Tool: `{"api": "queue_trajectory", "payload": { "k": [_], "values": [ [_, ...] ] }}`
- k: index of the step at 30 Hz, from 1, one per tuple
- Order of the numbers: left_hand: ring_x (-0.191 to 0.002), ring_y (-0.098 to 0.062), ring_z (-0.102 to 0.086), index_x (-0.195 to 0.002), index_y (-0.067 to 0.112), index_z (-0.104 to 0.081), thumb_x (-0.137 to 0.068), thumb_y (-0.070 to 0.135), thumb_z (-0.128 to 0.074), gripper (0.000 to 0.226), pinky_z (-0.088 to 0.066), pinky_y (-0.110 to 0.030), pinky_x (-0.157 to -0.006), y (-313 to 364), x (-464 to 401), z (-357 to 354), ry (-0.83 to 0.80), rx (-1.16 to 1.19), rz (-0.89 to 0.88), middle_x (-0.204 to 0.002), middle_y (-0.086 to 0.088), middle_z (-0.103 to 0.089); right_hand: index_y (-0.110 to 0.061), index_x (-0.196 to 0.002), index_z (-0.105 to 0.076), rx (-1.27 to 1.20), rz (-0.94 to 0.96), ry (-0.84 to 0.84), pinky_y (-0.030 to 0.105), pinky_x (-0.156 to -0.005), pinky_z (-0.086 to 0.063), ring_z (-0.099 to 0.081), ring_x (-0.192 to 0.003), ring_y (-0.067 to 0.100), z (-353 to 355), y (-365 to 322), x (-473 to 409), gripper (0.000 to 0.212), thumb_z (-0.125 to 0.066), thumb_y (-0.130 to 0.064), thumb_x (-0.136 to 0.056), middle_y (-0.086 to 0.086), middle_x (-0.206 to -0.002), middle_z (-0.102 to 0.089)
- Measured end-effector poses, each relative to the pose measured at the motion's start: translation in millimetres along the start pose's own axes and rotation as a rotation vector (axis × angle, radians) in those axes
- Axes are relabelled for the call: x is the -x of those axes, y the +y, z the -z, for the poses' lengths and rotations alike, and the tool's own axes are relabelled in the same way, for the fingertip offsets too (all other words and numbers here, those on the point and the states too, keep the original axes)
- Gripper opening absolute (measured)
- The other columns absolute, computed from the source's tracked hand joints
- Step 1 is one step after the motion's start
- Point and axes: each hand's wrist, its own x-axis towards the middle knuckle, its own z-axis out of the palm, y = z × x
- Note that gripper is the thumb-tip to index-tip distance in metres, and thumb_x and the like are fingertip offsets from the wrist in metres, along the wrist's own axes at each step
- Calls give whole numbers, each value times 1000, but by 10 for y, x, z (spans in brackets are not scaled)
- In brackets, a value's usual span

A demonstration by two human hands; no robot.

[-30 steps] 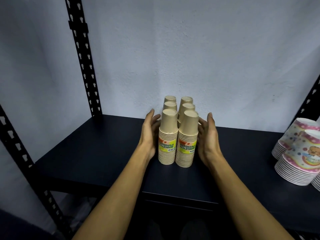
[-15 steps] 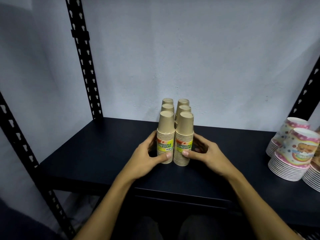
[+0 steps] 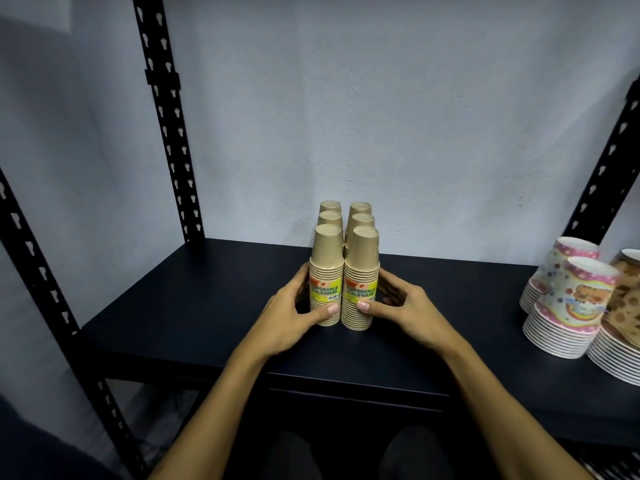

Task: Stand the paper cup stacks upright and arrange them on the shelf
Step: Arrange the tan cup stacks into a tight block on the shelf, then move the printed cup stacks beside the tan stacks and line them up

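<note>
Several tan paper cup stacks stand upright, upside down, in two rows on the dark shelf [image 3: 194, 306], running back to the wall. The front left stack [image 3: 327, 258] and front right stack [image 3: 362, 261] carry yellow labels. My left hand [image 3: 292, 313] wraps the front left stack low down, thumb pressed on its front. My right hand [image 3: 403, 310] wraps the front right stack the same way, thumb on its lower front. The stacks behind are mostly hidden; only their tops show.
Stacks of pink patterned paper cups [image 3: 571, 306] and brown patterned ones [image 3: 623, 296] stand at the shelf's right end. Black perforated uprights [image 3: 166, 119] frame the shelf at left and right. A blue-grey wall closes the back.
My hands went from flat against the sides of the group to curled around the two front stacks with thumbs on their fronts. The stacks stay in place.
</note>
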Motion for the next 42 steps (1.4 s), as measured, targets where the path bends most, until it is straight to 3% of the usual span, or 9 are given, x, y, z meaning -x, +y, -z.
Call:
{"api": "queue_trajectory", "payload": {
  "k": [3,6,9,12,14,21,42],
  "values": [
    [-143,-4,-41,-156,48,-19,-72,71,-75,104,-36,-45,-119,55,58,16,18,-52,28,-154,22,-43,-24,-157,-29,-19,-37,48,36,-119,-35,-43,-141,3,-10,-44,60,113,-86,-50,-63,-7,-156,-44],
    [-150,-16,-32,-160,38,-10,-69,78,-71,117,-32,-44,-121,145,177,21,62,-176,132,-164,11,-30,-23,-158,-26,22,-64,162,34,-117,-35,-39,-143,9,-41,-122,236,110,-82,-51,-68,-1,-159,-39],
    [-155,-20,-17,-162,22,-6,-76,80,-60,117,-23,-41,-124,208,358,-49,63,-440,212,-169,0,-14,-23,-157,-28,405,-108,242,37,-119,-31,-35,-147,15,-74,-54,502,95,-74,-56,-81,-1,-160,-37],
    [-157,-20,-7,-161,15,-14,-88,82,-35,102,-10,-39,-126,230,557,-167,47,-765,217,-170,-5,-10,-24,-156,-31,930,-173,183,42,-121,-20,-23,-152,18,-149,16,741,74,-43,-65,-95,-1,-164,-30],
    [-157,-17,-1,-162,17,-13,-92,78,-21,93,-3,-40,-127,238,686,-225,33,-852,229,-170,-3,-7,-25,-157,-28,1026,-232,121,44,-123,-13,-11,-156,19,-195,6,801,71,-24,-66,-99,-1,-167,-20],
    [-157,-18,0,-162,18,-12,-95,75,-14,88,-2,-43,-127,283,783,-233,7,-892,255,-170,-1,-6,-29,-161,-8,1063,-359,33,55,-124,1,6,-156,24,-227,-30,775,73,-13,-66,-98,-3,-170,0],
    [-156,-23,-12,-159,16,-26,-98,68,-20,81,-8,-45,-126,319,925,-320,133,-850,248,-168,-6,-20,-26,-160,-16,1062,-356,85,54,-124,0,-1,-157,25,-309,-111,985,70,-15,-62,-101,1,-170,-8]
  ]
}}
